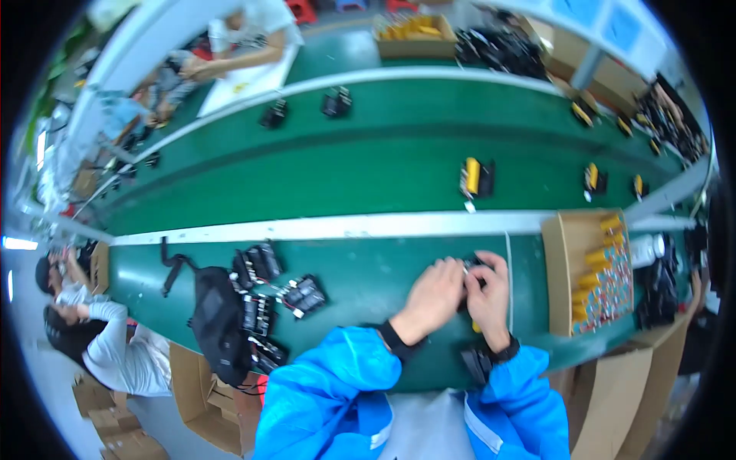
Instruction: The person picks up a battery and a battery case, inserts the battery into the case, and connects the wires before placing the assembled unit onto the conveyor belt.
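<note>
Black part [474, 264], seemingly pinched between left hand [435, 295] and right hand [491, 295].

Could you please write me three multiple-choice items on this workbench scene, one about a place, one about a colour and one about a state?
1. Where is the open cardboard box of yellow cylinders?
A. to the person's right
B. to the person's left
C. on the floor

2. What colour is the bench surface?
A. red
B. green
C. white

3. What are the left hand and right hand doing?
A. resting apart
B. hanging off the bench
C. together on a small black part

Answers: 1 A, the box sits right of the hands. 2 B, the mat is green. 3 C, both hands meet around the part.
</note>
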Tool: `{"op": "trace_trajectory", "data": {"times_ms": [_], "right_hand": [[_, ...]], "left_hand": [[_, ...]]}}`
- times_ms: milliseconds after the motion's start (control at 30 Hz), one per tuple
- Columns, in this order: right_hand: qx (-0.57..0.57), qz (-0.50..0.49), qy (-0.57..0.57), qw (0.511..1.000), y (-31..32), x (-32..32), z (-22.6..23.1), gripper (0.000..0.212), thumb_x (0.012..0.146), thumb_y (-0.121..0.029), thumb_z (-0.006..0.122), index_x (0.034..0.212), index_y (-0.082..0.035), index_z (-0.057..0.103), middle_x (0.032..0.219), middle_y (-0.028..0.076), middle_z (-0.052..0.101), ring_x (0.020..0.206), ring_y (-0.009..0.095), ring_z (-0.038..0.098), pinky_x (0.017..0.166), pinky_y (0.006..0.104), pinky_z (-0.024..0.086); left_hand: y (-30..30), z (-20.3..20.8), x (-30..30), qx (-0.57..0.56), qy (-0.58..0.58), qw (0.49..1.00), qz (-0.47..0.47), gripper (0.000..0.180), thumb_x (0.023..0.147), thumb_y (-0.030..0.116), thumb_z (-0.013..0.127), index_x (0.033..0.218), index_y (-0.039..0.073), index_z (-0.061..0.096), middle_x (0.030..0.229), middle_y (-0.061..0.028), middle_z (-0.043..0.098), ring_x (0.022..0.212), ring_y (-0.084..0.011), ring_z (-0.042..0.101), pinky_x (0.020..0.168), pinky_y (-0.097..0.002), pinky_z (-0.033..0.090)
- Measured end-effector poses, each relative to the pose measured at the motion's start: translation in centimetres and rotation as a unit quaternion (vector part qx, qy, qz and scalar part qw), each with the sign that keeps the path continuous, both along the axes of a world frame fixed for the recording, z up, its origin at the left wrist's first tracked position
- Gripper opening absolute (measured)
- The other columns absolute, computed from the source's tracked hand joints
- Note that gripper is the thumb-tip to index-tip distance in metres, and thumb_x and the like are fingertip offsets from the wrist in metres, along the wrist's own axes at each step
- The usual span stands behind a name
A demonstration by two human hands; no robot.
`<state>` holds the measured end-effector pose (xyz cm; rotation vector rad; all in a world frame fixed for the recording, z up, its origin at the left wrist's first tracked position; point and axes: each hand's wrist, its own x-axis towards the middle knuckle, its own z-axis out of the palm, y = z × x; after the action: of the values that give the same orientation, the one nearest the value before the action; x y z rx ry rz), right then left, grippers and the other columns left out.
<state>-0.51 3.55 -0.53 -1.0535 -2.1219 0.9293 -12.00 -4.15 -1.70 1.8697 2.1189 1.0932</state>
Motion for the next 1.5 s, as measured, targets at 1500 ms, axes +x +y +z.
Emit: {"op": "trace_trajectory", "data": {"times_ms": [1500], "right_hand": [[0.137,0.024,-0.045,0.989,-1.8,1.8,3.3,0.033,0.082,-0.006,0.071,0.114,0.001,0.067,0.141,0.023,0.049,0.115,0.034,0.059,0.099,0.0365,0.045]], "left_hand": [[-1.4,0.0,0.9,-0.002,-0.095,0.992,0.083,0.046,0.081,0.012,0.067,0.118,-0.008,0.05,0.097,-0.0183,0.052,0.087,-0.0329,0.056,0.074,-0.0404,0.049]]}}
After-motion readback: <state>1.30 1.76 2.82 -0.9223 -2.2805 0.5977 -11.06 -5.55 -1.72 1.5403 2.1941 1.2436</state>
